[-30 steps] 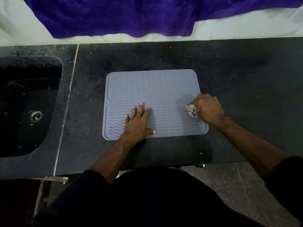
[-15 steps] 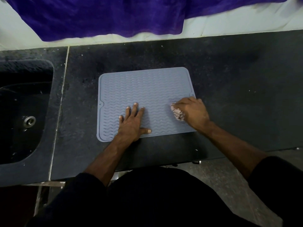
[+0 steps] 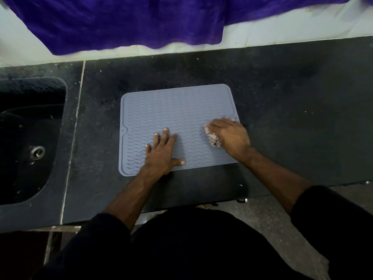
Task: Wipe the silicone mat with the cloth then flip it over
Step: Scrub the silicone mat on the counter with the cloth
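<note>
A grey-blue silicone mat (image 3: 177, 114) with wavy ridges lies flat on the dark counter. My left hand (image 3: 161, 153) presses down on the mat's near middle with its fingers spread and straight. My right hand (image 3: 230, 136) grips a small crumpled pale cloth (image 3: 212, 137) and holds it against the mat near its right edge. Most of the cloth is hidden under the fingers; a bit shows at the far side of the hand.
The dark stone counter (image 3: 292, 102) runs left to right. A sunken black sink (image 3: 30, 138) with a metal drain (image 3: 37, 152) lies to the left. A purple cloth (image 3: 131, 21) hangs over the white ledge behind. The floor shows past the counter's near edge.
My right hand slid the cloth left across the mat, then back toward the right edge. My left hand has stayed pressed on the mat.
</note>
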